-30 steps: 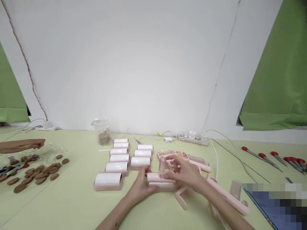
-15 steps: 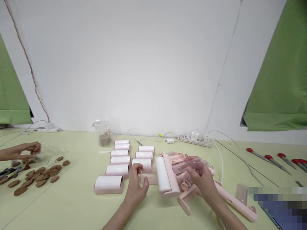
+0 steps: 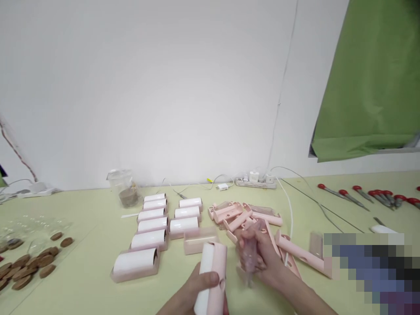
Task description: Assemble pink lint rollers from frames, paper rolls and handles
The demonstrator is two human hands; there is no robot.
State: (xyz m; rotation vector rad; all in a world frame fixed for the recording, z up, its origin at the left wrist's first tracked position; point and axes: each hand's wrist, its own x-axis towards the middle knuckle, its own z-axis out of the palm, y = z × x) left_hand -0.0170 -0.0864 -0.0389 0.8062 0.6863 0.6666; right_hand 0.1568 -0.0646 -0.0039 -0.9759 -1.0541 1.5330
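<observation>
Ahead of you the white wall rises behind the pale yellow-green table, with a green cloth hanging at the far right. To the left of your hands, white rolls lie in two columns running from near to far. A heap of pink parts lies beyond your right hand. That hand is closed around a translucent piece, blurred, just right of the roll you hold. Your left hand grips a white roll with a pink holder along its right side, at the near middle, tilted, thumb across it. Just beyond it sits a translucent cover on the table. Red-ended tools lie far right; brown discs lie at the left.
</observation>
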